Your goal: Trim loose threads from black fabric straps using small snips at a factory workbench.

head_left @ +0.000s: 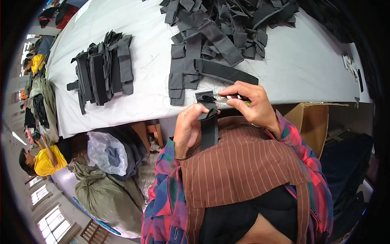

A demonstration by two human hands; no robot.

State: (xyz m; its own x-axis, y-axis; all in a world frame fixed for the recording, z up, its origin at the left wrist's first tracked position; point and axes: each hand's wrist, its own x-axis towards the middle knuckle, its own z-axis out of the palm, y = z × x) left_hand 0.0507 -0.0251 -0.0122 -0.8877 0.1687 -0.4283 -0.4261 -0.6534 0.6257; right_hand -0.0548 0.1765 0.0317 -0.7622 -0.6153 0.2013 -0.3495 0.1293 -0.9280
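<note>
Just off the table's near edge, my left hand (pixel 187 125) is closed on a dark grey fabric strip (pixel 209 132), which hangs down over my apron. My right hand (pixel 255 105) grips what look like small thread snips (pixel 242 98); their thin tip reaches the strip's upper end. Fingers hide most of that tool. Close beyond my hands, a folded grey strip (pixel 227 72) lies aslant over other strips. A large tangled heap of grey strips (pixel 221 34) covers the table's far middle. To the left sits a neater bunch of strips (pixel 101 67).
Loose threads are scattered over the white table cover (pixel 148 61). An opened cardboard box (pixel 316 122) stands below the edge at right. On the left are a clear plastic bag (pixel 107 152), a tied olive sack (pixel 101 191) and a person in a yellow shirt (pixel 49 161).
</note>
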